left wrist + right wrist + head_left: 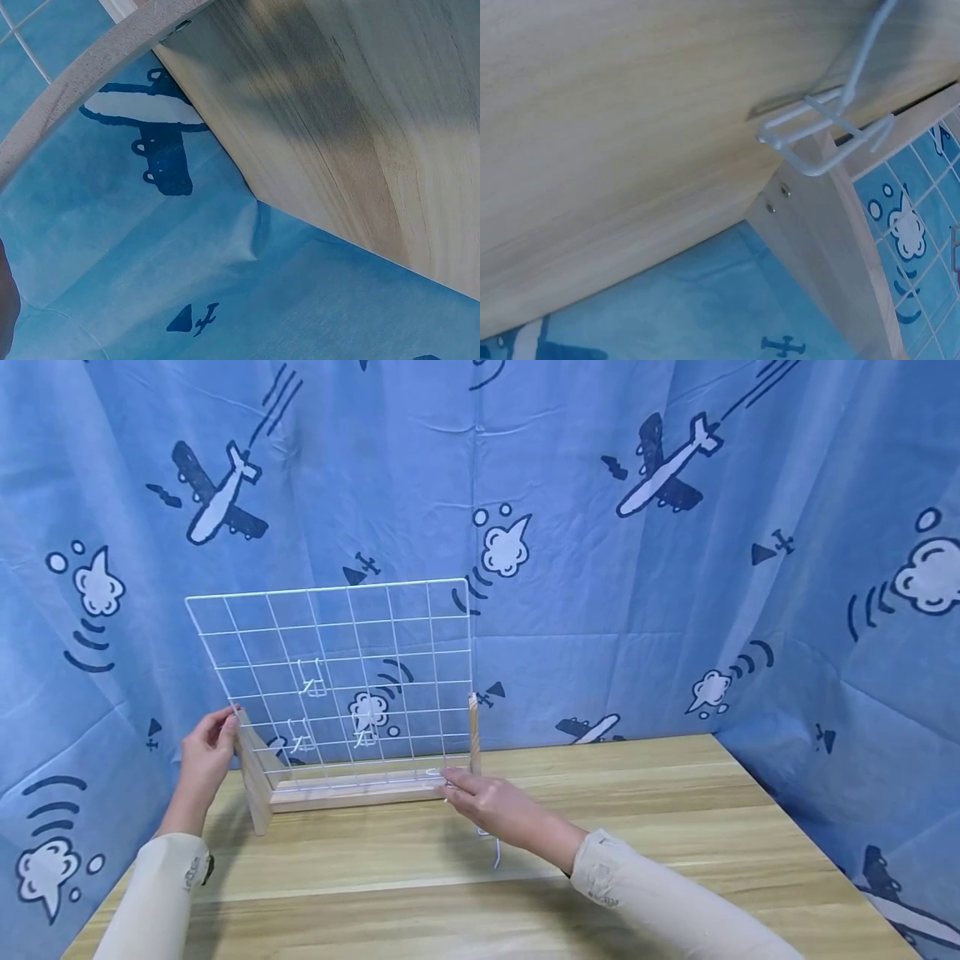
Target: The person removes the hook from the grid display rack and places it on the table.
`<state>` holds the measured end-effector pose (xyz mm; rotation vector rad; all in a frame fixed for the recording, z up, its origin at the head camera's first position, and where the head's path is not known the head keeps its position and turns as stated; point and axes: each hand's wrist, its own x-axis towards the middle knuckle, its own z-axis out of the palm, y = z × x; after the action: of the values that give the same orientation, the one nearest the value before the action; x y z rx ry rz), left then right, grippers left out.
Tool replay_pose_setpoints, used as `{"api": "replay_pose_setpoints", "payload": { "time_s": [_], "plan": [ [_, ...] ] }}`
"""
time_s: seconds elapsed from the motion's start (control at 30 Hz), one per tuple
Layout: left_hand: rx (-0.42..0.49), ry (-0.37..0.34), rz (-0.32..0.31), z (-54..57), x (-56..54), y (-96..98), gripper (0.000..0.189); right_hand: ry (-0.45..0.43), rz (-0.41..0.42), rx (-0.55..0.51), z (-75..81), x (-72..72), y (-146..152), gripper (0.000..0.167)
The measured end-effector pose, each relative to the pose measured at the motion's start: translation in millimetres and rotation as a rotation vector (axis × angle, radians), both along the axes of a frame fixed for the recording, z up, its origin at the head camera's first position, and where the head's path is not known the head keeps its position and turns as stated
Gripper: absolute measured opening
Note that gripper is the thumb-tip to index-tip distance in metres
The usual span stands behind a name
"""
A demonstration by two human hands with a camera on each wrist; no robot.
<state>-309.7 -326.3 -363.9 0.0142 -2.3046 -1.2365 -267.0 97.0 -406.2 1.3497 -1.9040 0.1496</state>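
Note:
A white wire grid panel [327, 588] leans back in a wooden stand with a base bar [360, 797] and two side boards. My left hand [206, 753] pinches the top of the left side board [255, 777]; only a sliver of this hand [6, 307] enters the left wrist view. Low at the panel's right side, my right hand [491, 802] holds a white wire hook [810, 161], whose bent prong hangs below the palm. Another bit of white wire shows at the fingertips, by the base bar. Three white hooks hang on the grid, one of them higher [313, 687].
The stand rests on a wood-grain table [637, 827], toward its back left. A blue curtain [555, 635] printed with planes and clouds surrounds the back and sides. The right side board [817, 247], with two screws, rises close to the held hook.

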Motion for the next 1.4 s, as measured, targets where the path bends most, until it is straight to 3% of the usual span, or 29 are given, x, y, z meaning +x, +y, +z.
{"api": "replay_pose_setpoints", "payload": {
  "time_s": [0.17, 0.5, 0.87, 1.27, 1.4],
  "plan": [
    [0.001, -0.002, 0.006, -0.7, 0.2, -0.5, 0.048, -0.003, -0.026, 0.101, -1.7, 1.0, 0.4, 0.034],
    [0.004, 0.025, -0.002, -1.9, -1.1, -0.1, 0.047, -0.038, -0.036, 0.197, -5.9, 2.0, 3.3, 0.032],
    [0.0, -0.035, 0.0, -0.2, 0.7, 0.2, 0.049, -0.171, -0.143, 0.4, -10.3, 7.7, -0.6, 0.029],
    [0.008, -0.046, 0.005, 0.8, -1.6, 0.7, 0.05, -0.253, -0.196, 0.479, -14.7, 8.4, -4.7, 0.029],
    [0.011, -0.062, -0.001, 1.7, -1.2, 0.8, 0.051, -0.223, -0.207, 0.504, -15.4, 8.3, -6.6, 0.03]
  ]
}}
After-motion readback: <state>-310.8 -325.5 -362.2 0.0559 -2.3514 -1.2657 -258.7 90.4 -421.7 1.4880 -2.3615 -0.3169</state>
